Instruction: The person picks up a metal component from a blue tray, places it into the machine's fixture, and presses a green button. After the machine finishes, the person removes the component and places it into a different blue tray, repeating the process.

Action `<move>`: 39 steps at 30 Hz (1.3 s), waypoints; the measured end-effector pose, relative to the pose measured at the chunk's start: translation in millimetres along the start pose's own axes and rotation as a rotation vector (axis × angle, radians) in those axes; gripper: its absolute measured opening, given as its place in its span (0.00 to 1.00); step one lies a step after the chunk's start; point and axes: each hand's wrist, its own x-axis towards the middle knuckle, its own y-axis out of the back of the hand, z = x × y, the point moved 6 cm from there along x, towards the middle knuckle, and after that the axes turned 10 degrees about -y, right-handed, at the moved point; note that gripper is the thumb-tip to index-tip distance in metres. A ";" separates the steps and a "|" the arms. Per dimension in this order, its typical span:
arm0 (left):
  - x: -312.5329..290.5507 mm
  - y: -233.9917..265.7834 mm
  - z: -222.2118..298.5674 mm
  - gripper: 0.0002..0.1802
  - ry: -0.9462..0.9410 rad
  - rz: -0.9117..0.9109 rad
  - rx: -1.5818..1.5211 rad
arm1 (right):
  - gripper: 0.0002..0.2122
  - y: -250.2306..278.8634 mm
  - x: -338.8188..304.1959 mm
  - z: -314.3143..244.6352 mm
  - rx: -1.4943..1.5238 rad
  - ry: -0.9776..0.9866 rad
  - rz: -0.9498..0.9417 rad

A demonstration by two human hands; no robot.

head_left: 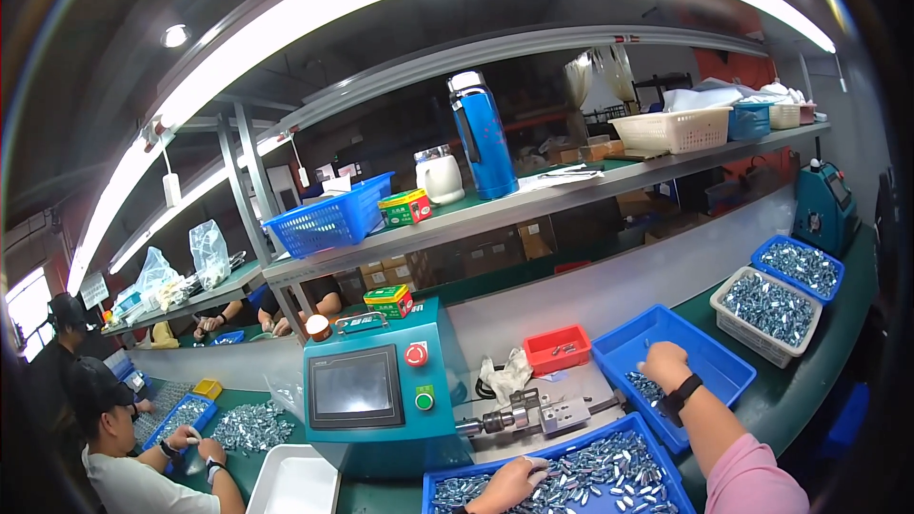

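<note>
My left hand [511, 485] is low over a blue tray [430, 490] of small shiny metal parts [609, 471]. Its fingers are drawn together, with white coverings at the tips, touching or just above the pile; whatever they hold is hidden. Farther right, my right hand [665, 365], with a black band on the wrist, hangs over a deeper blue bin [716, 362]. Its fingers are curled closed, and any part in them is too small to make out. Beneath it, a smaller heap of metal parts [645, 386] lies in the bin.
Left of the trays stands a teal machine [443, 328] with a screen and buttons; its metal chuck and fixture [519, 414] reach toward the bin. A red tray [557, 349] sits behind. Full bins [766, 312] stand at right. A shelf [400, 238] spans above. A co-worker [114, 447] sits left.
</note>
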 end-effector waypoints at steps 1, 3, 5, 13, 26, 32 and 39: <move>-1.0 -0.1 -0.9 0.13 -0.002 -0.004 0.007 | 0.19 15.2 -15.3 -25.6 0.075 0.032 -0.003; -5.5 1.3 0.3 0.13 0.026 -0.013 -0.001 | 0.19 26.9 -41.3 -75.3 0.233 0.247 0.020; -5.6 1.8 3.9 0.13 0.066 -0.001 -0.026 | 0.18 19.9 -66.3 -112.9 0.639 0.334 -0.106; 7.7 17.5 36.1 0.09 -0.102 0.279 0.117 | 0.15 -39.9 -91.4 -114.8 0.927 0.319 -0.185; 103.0 38.2 29.7 0.09 -0.155 0.259 0.670 | 0.12 -35.6 -57.3 -101.4 1.393 0.177 -0.117; 92.1 36.4 23.4 0.08 -0.110 0.269 0.705 | 0.10 -29.8 -69.7 -93.7 1.424 0.125 -0.229; 95.7 52.3 15.5 0.09 -0.102 0.228 0.691 | 0.09 -40.3 -60.7 -104.9 1.446 0.193 -0.121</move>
